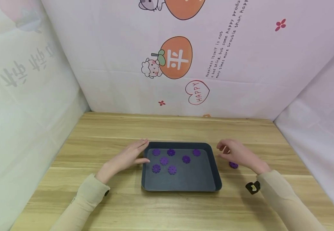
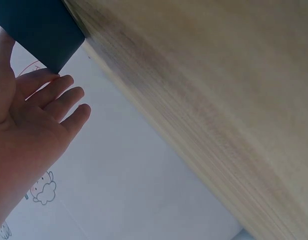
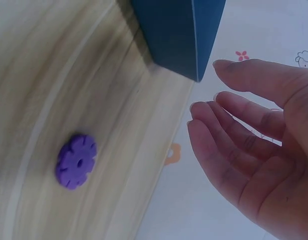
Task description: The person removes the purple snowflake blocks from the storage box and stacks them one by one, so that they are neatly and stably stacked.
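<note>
A dark grey rectangular tray (image 1: 181,186) lies on the table, with several notched purple plastic discs (image 1: 171,169) spread over its floor, mostly toward the left and back. At the tray's left wall is my left hand (image 1: 126,157), its fingers extended and the fingertips at the rim; the left wrist view shows the fingers (image 2: 59,102) against the tray's corner. My right hand (image 1: 236,154) hovers just right of the tray, fingers loosely bent and holding nothing. Beneath it on the wood sits a purple disc (image 3: 76,161), apparently two layers thick, partly covered by the hand in the head view.
The wooden table (image 1: 120,205) runs back to a white printed cloth (image 1: 112,86) that hangs behind it. More white cloth hangs at the left side (image 1: 34,106) and the right side (image 1: 323,112). A small dark wrist camera (image 1: 253,187) sits at the right cuff.
</note>
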The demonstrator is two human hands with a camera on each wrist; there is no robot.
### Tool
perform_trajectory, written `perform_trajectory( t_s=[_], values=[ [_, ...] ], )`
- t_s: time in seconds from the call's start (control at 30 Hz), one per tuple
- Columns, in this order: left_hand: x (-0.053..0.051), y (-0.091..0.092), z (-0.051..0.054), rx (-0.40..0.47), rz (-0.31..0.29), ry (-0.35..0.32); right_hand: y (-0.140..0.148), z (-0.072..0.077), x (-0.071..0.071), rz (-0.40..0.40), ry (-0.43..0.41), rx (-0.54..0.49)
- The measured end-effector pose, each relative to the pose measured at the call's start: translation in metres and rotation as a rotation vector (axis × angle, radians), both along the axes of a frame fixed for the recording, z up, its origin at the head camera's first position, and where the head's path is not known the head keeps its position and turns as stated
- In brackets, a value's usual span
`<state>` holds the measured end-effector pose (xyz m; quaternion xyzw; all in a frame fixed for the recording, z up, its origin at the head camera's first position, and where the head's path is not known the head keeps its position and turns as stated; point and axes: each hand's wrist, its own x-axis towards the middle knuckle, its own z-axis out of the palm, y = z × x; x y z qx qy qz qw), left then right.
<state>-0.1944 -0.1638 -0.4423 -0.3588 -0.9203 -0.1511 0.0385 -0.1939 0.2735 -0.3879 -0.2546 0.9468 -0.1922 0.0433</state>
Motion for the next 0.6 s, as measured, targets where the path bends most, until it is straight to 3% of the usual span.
perform_trajectory(
  t_s=[0.6],
  values=[
    [-0.001, 0.000, -0.001, -0.005, 0.003, 0.006, -0.024, -0.003, -0.009, 0.074, 0.043, -0.019]
  ],
)
